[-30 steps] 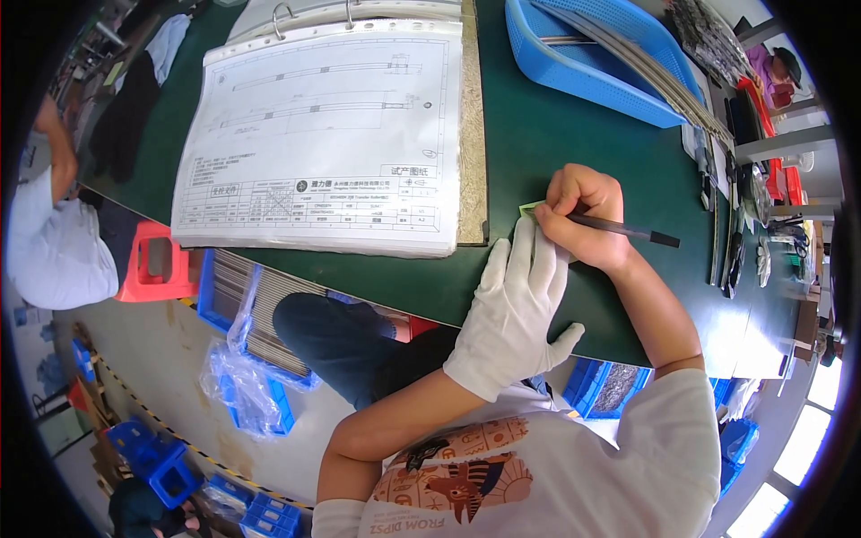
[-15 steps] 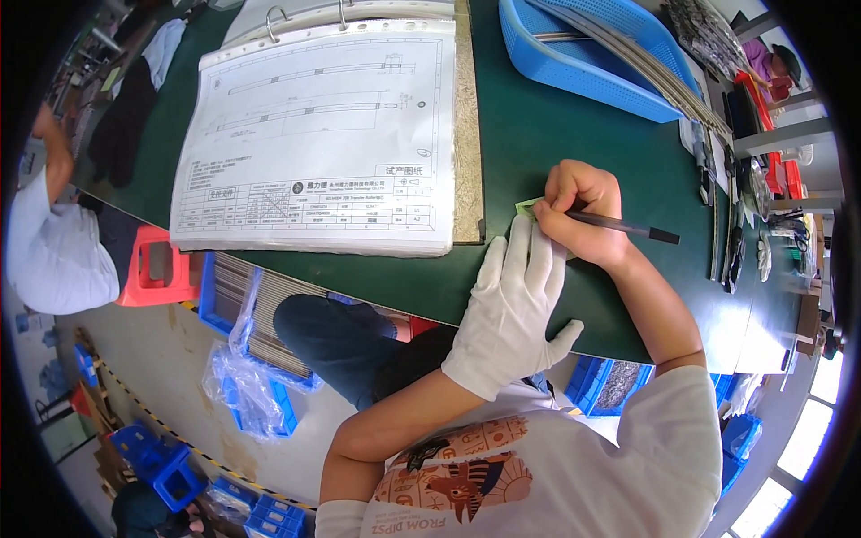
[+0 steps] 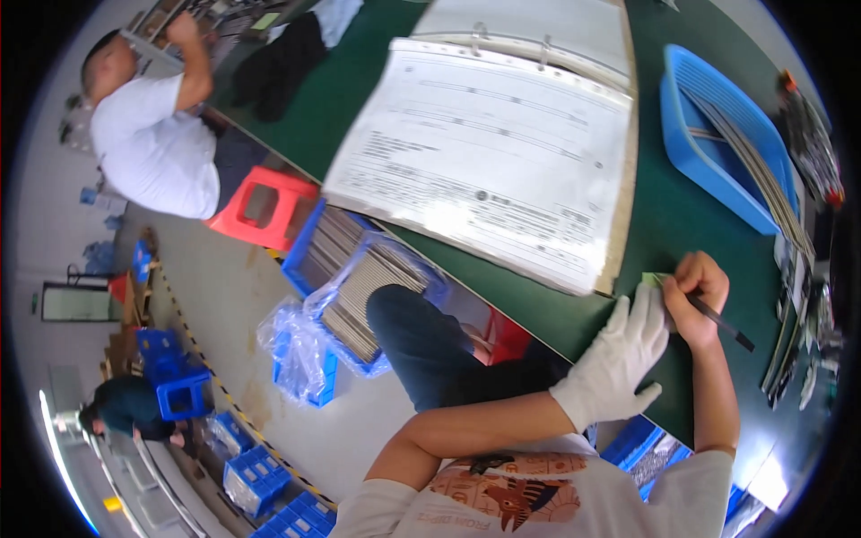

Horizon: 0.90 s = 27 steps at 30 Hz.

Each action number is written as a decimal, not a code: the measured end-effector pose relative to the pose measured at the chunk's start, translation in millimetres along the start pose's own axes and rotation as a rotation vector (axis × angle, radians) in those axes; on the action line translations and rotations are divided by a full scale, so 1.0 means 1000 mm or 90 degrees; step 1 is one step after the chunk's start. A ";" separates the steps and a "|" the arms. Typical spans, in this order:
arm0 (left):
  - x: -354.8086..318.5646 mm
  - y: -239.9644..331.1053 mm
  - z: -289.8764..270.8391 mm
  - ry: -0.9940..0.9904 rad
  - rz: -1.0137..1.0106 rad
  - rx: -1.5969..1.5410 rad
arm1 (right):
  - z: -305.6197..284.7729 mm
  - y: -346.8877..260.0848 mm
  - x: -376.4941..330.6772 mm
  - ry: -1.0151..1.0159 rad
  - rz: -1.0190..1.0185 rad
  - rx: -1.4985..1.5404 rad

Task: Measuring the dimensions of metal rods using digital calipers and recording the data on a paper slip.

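Since half a second ago our view swings left; our gloved left hand [image 3: 619, 363] presses flat on the green label [image 3: 652, 280], our right hand [image 3: 698, 296] pinches a pen [image 3: 722, 323] over it, binder [image 3: 502, 161] just beyond, table edge beneath our wrists.

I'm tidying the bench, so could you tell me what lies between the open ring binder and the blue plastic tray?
Only bare green table top, seen in the head view.

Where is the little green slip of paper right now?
In the head view it lies on the green table at right, under the gloved left hand and beside the right hand holding a pen.
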<state>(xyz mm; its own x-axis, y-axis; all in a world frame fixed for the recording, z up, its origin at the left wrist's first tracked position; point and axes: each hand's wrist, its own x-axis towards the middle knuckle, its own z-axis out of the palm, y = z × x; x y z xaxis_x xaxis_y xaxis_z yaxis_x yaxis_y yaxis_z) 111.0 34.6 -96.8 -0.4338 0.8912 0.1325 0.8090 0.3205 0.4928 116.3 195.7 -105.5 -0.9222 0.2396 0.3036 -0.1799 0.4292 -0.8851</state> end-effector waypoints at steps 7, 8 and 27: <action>-0.008 -0.004 0.001 0.057 -0.005 -0.015 | 0.004 0.004 0.000 -0.013 0.058 0.044; -0.008 -0.004 0.001 0.068 -0.003 -0.034 | 0.003 0.004 0.000 -0.015 0.073 0.056; -0.009 -0.004 -0.001 0.054 -0.013 -0.038 | -0.002 0.007 0.000 -0.026 0.065 0.012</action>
<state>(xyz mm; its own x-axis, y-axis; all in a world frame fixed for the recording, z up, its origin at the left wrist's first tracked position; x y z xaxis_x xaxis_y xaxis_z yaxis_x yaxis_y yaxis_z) 111.5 25.3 -99.1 -0.4834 0.8539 0.1928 0.7762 0.3162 0.5455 115.7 200.4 -111.5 -0.9489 0.2455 0.1981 -0.0911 0.3877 -0.9173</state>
